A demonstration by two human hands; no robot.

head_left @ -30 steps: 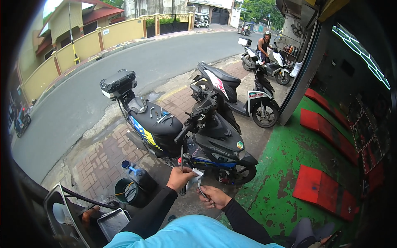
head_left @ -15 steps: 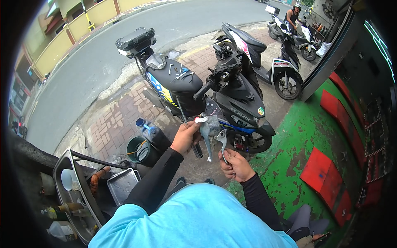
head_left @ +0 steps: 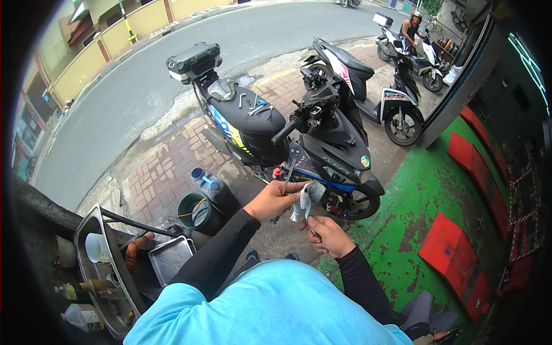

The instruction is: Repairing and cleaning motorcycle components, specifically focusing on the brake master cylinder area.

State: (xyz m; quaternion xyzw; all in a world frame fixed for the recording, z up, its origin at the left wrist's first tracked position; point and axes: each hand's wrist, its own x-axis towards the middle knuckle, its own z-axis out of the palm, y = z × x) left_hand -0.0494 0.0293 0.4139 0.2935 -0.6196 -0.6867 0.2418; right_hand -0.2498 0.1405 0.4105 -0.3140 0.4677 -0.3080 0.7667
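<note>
My left hand (head_left: 275,201) is closed on a whitish rag (head_left: 312,195), with a thin metal rod (head_left: 287,180), like a screwdriver shaft, also in its grip. Close beside it, my right hand (head_left: 329,238) pinches the lower end of a silver brake lever (head_left: 312,232). The rag is wrapped around the upper part of the lever and hides most of it. Just beyond both hands stands a black scooter (head_left: 339,158) with blue and yellow panels. Its handlebar (head_left: 313,112) lacks a front cover.
Wrenches (head_left: 257,107) and small parts lie on the scooter's seat. To the left are a dark bucket (head_left: 187,210), a jug (head_left: 214,187), a metal tray (head_left: 171,260) and a sink (head_left: 118,310). Red ramps (head_left: 451,253) rest on the green floor. Another person (head_left: 409,31) is beside a white scooter.
My hands have come together, and the rag now covers the lever's upper part, which was bare before. The rod in my left hand has swung to the right and stands more upright.
</note>
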